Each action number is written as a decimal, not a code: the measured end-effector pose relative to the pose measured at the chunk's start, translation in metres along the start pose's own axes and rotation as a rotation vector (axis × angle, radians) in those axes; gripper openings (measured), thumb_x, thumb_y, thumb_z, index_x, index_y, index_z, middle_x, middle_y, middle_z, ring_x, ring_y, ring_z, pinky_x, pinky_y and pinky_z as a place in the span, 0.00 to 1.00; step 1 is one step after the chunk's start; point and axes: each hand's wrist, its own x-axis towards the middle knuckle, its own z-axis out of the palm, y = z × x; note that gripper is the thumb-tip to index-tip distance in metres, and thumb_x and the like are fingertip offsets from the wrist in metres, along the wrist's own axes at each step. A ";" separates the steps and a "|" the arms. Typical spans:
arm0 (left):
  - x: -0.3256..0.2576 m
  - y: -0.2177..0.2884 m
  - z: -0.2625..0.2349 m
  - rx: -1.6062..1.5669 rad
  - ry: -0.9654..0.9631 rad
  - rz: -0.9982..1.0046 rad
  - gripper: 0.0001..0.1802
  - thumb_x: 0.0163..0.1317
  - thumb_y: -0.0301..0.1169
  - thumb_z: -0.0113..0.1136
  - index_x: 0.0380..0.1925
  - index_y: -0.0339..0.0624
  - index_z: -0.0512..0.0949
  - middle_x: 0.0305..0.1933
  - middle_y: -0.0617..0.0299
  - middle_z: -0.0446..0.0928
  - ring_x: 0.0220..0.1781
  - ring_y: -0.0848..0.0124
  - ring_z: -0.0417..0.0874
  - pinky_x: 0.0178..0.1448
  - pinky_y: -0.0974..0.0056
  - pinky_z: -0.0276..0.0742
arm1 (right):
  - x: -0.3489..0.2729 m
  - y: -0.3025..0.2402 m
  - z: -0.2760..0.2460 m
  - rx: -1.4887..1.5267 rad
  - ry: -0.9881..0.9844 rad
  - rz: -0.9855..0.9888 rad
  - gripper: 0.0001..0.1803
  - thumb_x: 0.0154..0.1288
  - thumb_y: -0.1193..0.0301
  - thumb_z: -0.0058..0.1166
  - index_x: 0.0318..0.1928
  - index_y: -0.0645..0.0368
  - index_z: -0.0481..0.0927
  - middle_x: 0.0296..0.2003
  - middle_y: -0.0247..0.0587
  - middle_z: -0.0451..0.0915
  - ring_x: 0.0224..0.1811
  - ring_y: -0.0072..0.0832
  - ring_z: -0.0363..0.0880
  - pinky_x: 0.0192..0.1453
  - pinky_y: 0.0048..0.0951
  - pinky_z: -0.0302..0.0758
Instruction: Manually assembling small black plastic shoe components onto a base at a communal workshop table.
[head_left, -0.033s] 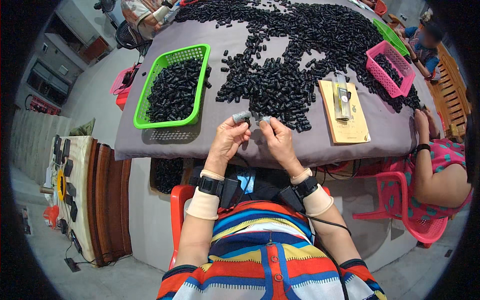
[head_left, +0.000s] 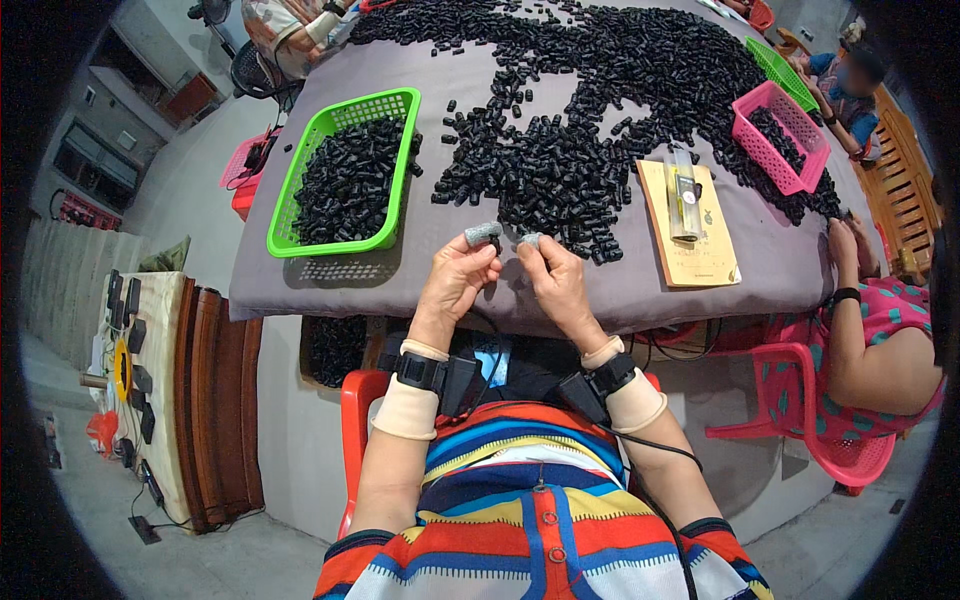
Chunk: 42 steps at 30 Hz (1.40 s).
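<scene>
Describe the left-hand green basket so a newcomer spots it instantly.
Find the grey tablecloth. Toward its near left corner, beyond the left hand, sits a bright green basket holding small black pieces. The other green basket is far right, beside a pink basket.

The left hand (head_left: pixel 462 272) holds a small black piece (head_left: pixel 495 243) in its fingertips. The right hand (head_left: pixel 553 285) is close by, finger and thumb near each other. Both have grey finger covers (head_left: pixel 482 234). In front, lots of black pieces (head_left: pixel 560 180) lie on the worktop (head_left: pixel 620 292). A green basket (head_left: pixel 335 248) full of them sits to the left, and a yellowish pad (head_left: pixel 700 265) lies to the right.
</scene>
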 end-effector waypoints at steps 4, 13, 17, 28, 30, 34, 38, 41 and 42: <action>-0.001 0.001 0.000 -0.031 -0.022 0.004 0.15 0.57 0.19 0.53 0.46 0.36 0.73 0.31 0.62 0.75 0.28 0.73 0.77 0.30 0.72 0.76 | -0.004 0.000 0.002 -0.199 -0.079 -0.241 0.10 0.59 0.67 0.53 0.26 0.61 0.73 0.23 0.43 0.72 0.25 0.41 0.74 0.26 0.36 0.67; -0.003 0.002 -0.002 -0.039 -0.048 -0.024 0.17 0.58 0.19 0.50 0.50 0.36 0.71 0.31 0.62 0.75 0.28 0.75 0.75 0.31 0.73 0.74 | -0.006 -0.002 0.004 -0.223 -0.059 -0.176 0.11 0.58 0.65 0.53 0.26 0.60 0.73 0.23 0.42 0.72 0.24 0.41 0.73 0.25 0.37 0.67; -0.002 0.002 -0.003 -0.018 -0.039 -0.035 0.17 0.58 0.20 0.49 0.49 0.36 0.72 0.31 0.62 0.75 0.28 0.76 0.75 0.31 0.73 0.73 | -0.005 -0.002 0.004 -0.240 -0.058 -0.172 0.11 0.58 0.65 0.54 0.26 0.60 0.73 0.23 0.43 0.72 0.24 0.41 0.73 0.25 0.37 0.66; -0.003 0.003 0.001 -0.053 -0.051 -0.051 0.16 0.59 0.21 0.52 0.48 0.36 0.73 0.33 0.61 0.76 0.29 0.76 0.75 0.33 0.73 0.72 | -0.005 -0.002 0.006 -0.253 -0.052 -0.199 0.13 0.58 0.66 0.53 0.24 0.61 0.71 0.22 0.43 0.71 0.23 0.42 0.72 0.24 0.38 0.65; -0.003 0.003 0.003 -0.044 -0.007 -0.051 0.13 0.60 0.22 0.51 0.46 0.37 0.73 0.31 0.61 0.76 0.27 0.76 0.74 0.30 0.73 0.72 | -0.005 -0.003 0.005 -0.253 -0.054 -0.199 0.12 0.58 0.66 0.53 0.24 0.61 0.71 0.22 0.44 0.71 0.23 0.42 0.73 0.24 0.38 0.66; -0.001 -0.001 -0.005 -0.043 -0.037 -0.048 0.14 0.60 0.23 0.52 0.47 0.36 0.73 0.33 0.62 0.76 0.29 0.76 0.74 0.32 0.73 0.72 | -0.005 -0.004 0.005 -0.257 -0.059 -0.205 0.12 0.58 0.66 0.53 0.24 0.61 0.71 0.22 0.44 0.71 0.24 0.42 0.73 0.25 0.38 0.66; 0.000 -0.001 -0.008 -0.048 -0.060 -0.064 0.14 0.59 0.23 0.54 0.47 0.36 0.73 0.35 0.62 0.76 0.31 0.77 0.75 0.34 0.74 0.72 | -0.005 -0.005 0.006 -0.241 -0.063 -0.195 0.12 0.58 0.66 0.52 0.24 0.61 0.71 0.22 0.43 0.72 0.24 0.42 0.73 0.25 0.38 0.66; 0.000 0.001 -0.004 -0.034 -0.045 -0.069 0.13 0.59 0.23 0.54 0.46 0.36 0.74 0.35 0.63 0.76 0.30 0.77 0.74 0.34 0.75 0.72 | -0.004 -0.007 0.006 -0.267 -0.076 -0.206 0.11 0.59 0.67 0.52 0.25 0.61 0.72 0.22 0.43 0.72 0.24 0.42 0.73 0.25 0.38 0.66; -0.001 0.002 0.000 -0.035 -0.043 -0.068 0.13 0.59 0.23 0.54 0.46 0.36 0.74 0.35 0.63 0.76 0.30 0.77 0.74 0.34 0.75 0.72 | -0.004 -0.007 0.006 -0.273 -0.075 -0.205 0.11 0.59 0.67 0.52 0.25 0.61 0.72 0.22 0.43 0.72 0.24 0.42 0.73 0.25 0.38 0.66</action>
